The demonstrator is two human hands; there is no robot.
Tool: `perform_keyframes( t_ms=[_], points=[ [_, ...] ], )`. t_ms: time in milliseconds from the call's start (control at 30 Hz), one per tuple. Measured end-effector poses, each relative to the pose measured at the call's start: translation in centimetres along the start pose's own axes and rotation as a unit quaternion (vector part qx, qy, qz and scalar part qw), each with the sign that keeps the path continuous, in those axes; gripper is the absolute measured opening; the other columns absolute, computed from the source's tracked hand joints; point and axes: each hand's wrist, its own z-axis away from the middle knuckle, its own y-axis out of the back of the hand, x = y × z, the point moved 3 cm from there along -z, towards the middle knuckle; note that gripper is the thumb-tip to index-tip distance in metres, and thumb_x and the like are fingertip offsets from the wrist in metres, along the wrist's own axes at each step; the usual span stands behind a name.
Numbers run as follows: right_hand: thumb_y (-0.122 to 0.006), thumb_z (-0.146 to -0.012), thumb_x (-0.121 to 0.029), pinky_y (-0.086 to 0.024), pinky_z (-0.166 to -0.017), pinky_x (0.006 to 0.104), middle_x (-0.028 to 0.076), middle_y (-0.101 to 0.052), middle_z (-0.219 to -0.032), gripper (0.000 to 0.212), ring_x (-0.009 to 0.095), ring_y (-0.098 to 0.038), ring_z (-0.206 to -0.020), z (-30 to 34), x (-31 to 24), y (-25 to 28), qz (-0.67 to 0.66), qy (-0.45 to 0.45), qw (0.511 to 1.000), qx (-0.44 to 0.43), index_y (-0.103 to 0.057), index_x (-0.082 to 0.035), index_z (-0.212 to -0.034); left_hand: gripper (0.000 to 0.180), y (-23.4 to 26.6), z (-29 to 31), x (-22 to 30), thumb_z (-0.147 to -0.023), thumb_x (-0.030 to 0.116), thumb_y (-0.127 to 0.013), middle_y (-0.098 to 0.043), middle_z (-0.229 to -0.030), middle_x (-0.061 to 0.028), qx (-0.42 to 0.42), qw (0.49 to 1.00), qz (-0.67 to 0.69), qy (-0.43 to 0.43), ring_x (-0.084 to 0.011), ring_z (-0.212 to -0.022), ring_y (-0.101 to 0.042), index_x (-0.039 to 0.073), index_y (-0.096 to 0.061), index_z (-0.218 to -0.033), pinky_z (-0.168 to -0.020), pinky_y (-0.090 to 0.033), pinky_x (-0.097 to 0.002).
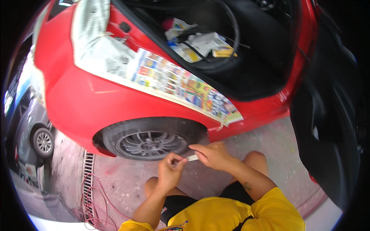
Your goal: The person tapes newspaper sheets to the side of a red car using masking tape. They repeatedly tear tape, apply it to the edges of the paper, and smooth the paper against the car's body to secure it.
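A short, pale strip of what looks like masking tape [192, 158] stretches between my two hands, in front of the car's wheel. My left hand [169, 170] pinches one end between thumb and fingertips. The other end is under the thumb of my right hand [214, 154], whose index finger points toward the tyre. Just beyond them is the wheel [151, 143], set in the arch of a red car [110, 104]. Printed newspaper sheets [175, 81] cover the panel above, with pale tape [154, 91] along their lower edge.
At the right hangs the dark inner side of an open car door [327, 104]. Papers [204, 44] lie inside the open car. On the floor at left are a drain grate [88, 181] and a loose red hose [101, 200]. A grey car [29, 131] stands farther left.
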Motion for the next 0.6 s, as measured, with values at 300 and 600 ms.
perform_keyframes(
  t_ms=[300,600],
  points=[
    [-0.075,-0.113,-0.024,-0.046,-0.074,0.0211,-0.004,-0.060,-0.104,0.037,0.002,-0.053,-0.087,-12.9,-3.7,7.1,-0.514,-0.079,0.833,0.188,-0.064,-0.003,-0.141,0.012,6.1,-4.5,14.2,-0.099,-0.003,-0.085,-0.081,-0.103,-0.0110,0.283,0.909,0.198,-0.233,-0.0135,-0.097,-0.073,-0.002,-0.074,-0.102,-0.090,-0.058,-0.0303],
    [-0.078,-0.106,-0.013,-0.053,-0.076,0.0274,0.001,-0.072,-0.095,0.024,0.006,-0.066,-0.090,-25.1,-6.9,6.2,-0.467,-0.043,0.867,0.168,-0.071,0.006,-0.119,0.053,8.3,-7.7,16.7,-0.101,0.000,-0.082,-0.068,-0.144,-0.0179,0.316,0.902,0.103,-0.277,-0.0204,-0.121,-0.069,-0.003,-0.061,-0.150,-0.101,-0.054,-0.0330]
  ],
)
